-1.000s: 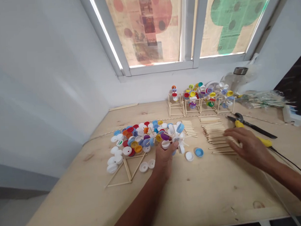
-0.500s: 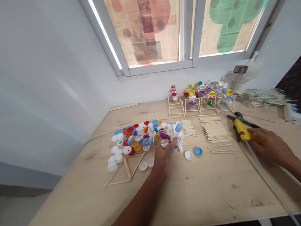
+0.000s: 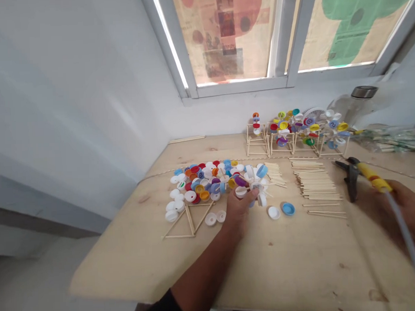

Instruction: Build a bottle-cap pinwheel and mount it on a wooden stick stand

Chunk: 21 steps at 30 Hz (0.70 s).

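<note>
My left hand (image 3: pixel 241 208) grips a wheel of bottle caps and thin sticks (image 3: pixel 256 186), thumb against its white middle. It is held just in front of a heap of coloured bottle caps (image 3: pixel 202 195). At the right, my blurred right hand (image 3: pixel 401 207) is closed around a yellow hot glue gun (image 3: pixel 373 176); a long pale glue stick (image 3: pixel 402 232) runs from its rear towards me. By the gun's front is a black tool (image 3: pixel 351 182) whose kind is unclear. A white cap (image 3: pixel 274 212) and a blue cap (image 3: pixel 288 209) lie between the hands.
Stick frames with cap wheels (image 3: pixel 295 134) stand along the wall. Rows of sticks (image 3: pixel 317 183) lie right of centre. A stick frame (image 3: pixel 189 222) lies flat at left. A bottle (image 3: pixel 362 100) and bagged sticks (image 3: pixel 392 137) are at back right.
The view has swung left, so things appear further right. My right hand has drawn the glue gun rightward, away from the sticks. My left hand keeps the cap wheel in about the same place.
</note>
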Tool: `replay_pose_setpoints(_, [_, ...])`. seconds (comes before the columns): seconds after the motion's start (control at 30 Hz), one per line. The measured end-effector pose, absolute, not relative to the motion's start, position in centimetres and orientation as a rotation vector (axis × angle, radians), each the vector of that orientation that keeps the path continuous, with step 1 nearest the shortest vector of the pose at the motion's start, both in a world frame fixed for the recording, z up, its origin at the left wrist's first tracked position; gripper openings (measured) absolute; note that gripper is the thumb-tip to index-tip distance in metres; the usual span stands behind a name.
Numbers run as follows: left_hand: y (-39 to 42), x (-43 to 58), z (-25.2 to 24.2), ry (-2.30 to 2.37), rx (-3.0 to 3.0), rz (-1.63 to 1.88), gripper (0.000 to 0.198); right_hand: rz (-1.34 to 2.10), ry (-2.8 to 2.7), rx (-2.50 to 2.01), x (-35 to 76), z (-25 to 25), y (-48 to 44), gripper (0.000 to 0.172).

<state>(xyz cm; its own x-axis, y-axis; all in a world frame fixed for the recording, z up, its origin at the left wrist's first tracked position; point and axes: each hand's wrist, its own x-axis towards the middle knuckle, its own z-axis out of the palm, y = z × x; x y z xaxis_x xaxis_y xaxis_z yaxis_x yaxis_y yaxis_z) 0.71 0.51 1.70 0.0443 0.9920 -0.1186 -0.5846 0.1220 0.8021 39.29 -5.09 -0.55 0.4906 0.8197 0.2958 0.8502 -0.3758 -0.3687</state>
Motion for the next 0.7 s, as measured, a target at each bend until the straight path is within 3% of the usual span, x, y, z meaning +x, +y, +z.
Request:
replay_pose_setpoints(0.2, [0.9, 0.8, 1.4, 0.794, 0.634, 1.404, 0.035, 0.506, -0.702, -1.838, 35.1, 3.1, -2.6, 0.028])
replay_pose_setpoints(0.43, [1.0, 0.5, 1.4, 0.795, 0.613, 1.421, 0.037, 0.546, -0.743, -1.441, 27.7, 6.2, 0.7, 0.032])
replay_pose_setpoints(0.7, [1.1, 0.3, 1.8, 0.787, 0.581, 1.464, 0.036, 1.002, -0.991, -1.24, 23.8, 4.9, -0.5, 0.032])
